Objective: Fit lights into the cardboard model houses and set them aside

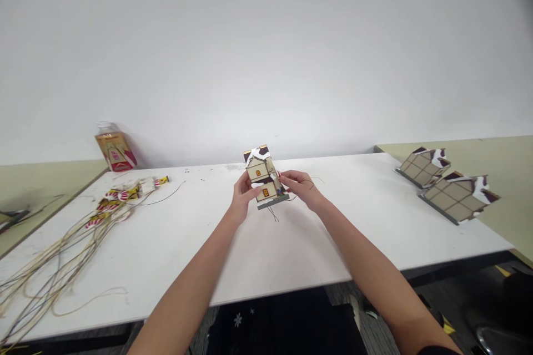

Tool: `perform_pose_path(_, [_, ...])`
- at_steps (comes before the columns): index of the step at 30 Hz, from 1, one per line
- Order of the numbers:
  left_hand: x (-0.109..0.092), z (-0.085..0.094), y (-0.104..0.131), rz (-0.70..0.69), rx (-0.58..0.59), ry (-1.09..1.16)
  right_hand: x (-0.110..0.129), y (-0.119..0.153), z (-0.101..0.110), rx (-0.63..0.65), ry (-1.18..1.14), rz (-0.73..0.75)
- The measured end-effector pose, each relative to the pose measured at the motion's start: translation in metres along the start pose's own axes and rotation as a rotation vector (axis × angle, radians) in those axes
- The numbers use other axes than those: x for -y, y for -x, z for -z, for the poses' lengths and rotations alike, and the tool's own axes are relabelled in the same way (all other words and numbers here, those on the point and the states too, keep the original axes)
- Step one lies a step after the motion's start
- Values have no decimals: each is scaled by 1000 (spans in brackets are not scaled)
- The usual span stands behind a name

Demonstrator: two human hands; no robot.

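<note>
Above the middle of the white table I have a small model house (261, 177), tilted, with snow-topped dark roofs, yellow windows and a grey base. My left hand (244, 195) is closed round its left side, the thumb on the front wall. At the house's right side my right hand (300, 186) is closed, thumb and fingertips pinching a small red-and-white striped piece (278, 175). Thin dark wire runs by the right fingers. Two thin wire ends (273, 213) hang below the base. The far side of the house is hidden.
Striped pieces (120, 195) with long tangled wires (62, 260) lie at the left of the white table (179, 255). Behind them, against the wall, stands a bottle with a red-and-yellow label (115, 150). Two more model houses (425, 167) lie at the right.
</note>
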State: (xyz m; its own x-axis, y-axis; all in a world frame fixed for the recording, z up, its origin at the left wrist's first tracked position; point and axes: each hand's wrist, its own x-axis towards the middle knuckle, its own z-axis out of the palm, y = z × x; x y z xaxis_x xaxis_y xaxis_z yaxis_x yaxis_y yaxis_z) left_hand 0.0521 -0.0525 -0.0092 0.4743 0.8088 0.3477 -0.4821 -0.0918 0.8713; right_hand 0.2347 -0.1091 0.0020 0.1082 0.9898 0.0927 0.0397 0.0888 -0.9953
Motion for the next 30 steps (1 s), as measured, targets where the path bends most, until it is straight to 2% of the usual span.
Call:
perform_pose_path(6, [4,4,-2,-39,29,-51,1,1,2,-27,51,-23])
perform_pose_path(13, [-1,2,0,-60,46,-63,7,2,6,15,25,2])
perform_pose_path(23, [1,2,2,-21,52,-105,-5,-3,6,15,-18,-14])
perform_pose_path(30, [6,0,2,9,73,-16,-3,-3,9,44,-16,4])
